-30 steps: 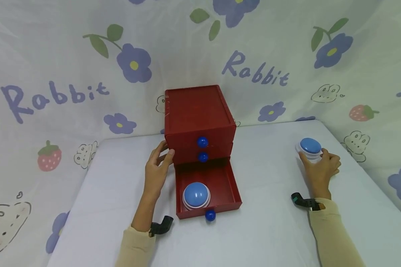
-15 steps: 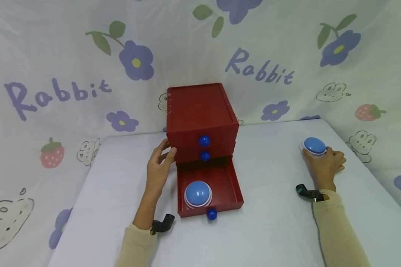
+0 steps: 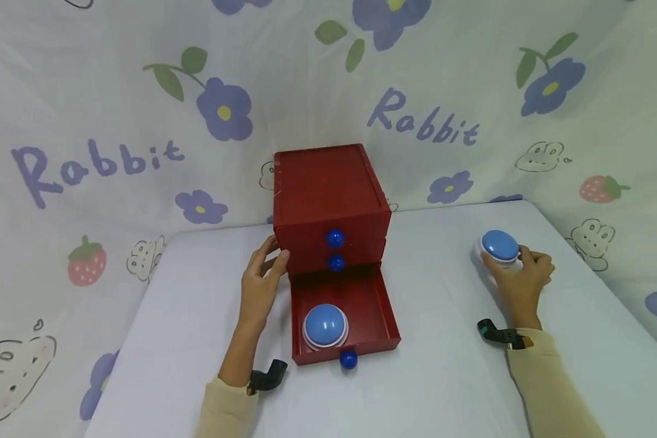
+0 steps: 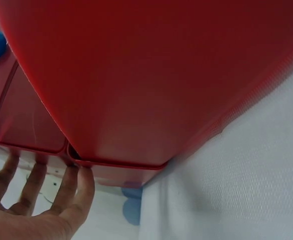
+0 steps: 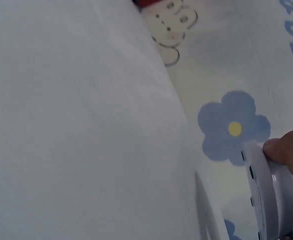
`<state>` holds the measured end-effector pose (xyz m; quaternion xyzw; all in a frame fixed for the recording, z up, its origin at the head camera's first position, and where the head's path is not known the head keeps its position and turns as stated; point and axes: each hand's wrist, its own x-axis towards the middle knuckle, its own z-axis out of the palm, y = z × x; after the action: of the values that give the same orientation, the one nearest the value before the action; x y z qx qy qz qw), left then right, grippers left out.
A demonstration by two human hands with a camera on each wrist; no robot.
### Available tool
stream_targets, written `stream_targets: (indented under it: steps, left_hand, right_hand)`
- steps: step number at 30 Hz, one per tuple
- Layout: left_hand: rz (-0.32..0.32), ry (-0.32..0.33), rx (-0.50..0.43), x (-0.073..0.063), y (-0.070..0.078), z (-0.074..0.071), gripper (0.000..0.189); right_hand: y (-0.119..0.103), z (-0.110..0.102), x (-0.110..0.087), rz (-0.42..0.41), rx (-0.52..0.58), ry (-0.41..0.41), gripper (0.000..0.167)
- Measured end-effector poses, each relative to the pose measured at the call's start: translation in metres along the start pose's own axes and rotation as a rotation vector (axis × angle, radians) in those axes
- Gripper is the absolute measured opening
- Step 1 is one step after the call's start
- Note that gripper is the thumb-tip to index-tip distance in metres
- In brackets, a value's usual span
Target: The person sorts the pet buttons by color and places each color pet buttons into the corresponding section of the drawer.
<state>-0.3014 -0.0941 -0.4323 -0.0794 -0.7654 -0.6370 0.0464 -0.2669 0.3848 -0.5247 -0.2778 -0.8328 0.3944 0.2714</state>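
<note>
A red drawer cabinet (image 3: 328, 188) with blue ball knobs stands in the middle of the table. Its bottom drawer (image 3: 369, 310) is pulled out, and a blue-domed push button (image 3: 325, 325) with a white base sits in that drawer, front left. My left hand (image 3: 260, 292) rests at the cabinet's left front edge, fingertips along the side wall and thumb at the front corner. Over on the right, my right hand (image 3: 520, 283) grips a second blue-domed push button (image 3: 500, 244) by its white base. The right wrist view shows small dark feet along that base (image 5: 261, 190).
The white tabletop (image 3: 438, 365) reaches back to a curtain (image 3: 109, 79) printed with flowers, rabbits and strawberries. The open drawer juts toward me, its blue knob (image 3: 348, 360) in front. Two upper drawers, knobs one above the other, are shut.
My right hand has moved slightly left with the push button in its grip. The head view has shifted a little. My left hand stays at the cabinet, and the drawer has not moved.
</note>
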Motion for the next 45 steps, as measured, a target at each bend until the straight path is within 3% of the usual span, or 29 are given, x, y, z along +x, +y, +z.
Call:
stream_targets:
  steps: [11, 23, 32, 37, 41, 45]
  left_hand:
    - [0.012, 0.006, 0.012, 0.000, 0.001, 0.001, 0.056]
    - [0.015, -0.001, 0.018, -0.002, -0.003, -0.001, 0.056]
    - [0.012, 0.004, 0.027, -0.002, -0.003, -0.002, 0.057]
    - [0.026, 0.007, 0.000, 0.004, -0.015, 0.001, 0.056]
    - [0.057, 0.019, -0.010, 0.011, -0.033, 0.001, 0.056]
    - [0.067, 0.026, -0.009, 0.011, -0.038, -0.001, 0.056]
  right_hand:
    - [-0.028, 0.018, -0.065, -0.172, 0.054, -0.101, 0.083]
    - [-0.053, 0.027, -0.109, -0.264, 0.073, -0.151, 0.071]
    - [-0.079, 0.034, -0.140, -0.380, 0.182, -0.174, 0.070]
    - [-0.092, 0.038, -0.158, -0.433, 0.220, -0.210, 0.072]
    - [-0.103, 0.044, -0.167, -0.458, 0.226, -0.229, 0.073]
    - [-0.112, 0.052, -0.176, -0.471, 0.229, -0.243, 0.072]
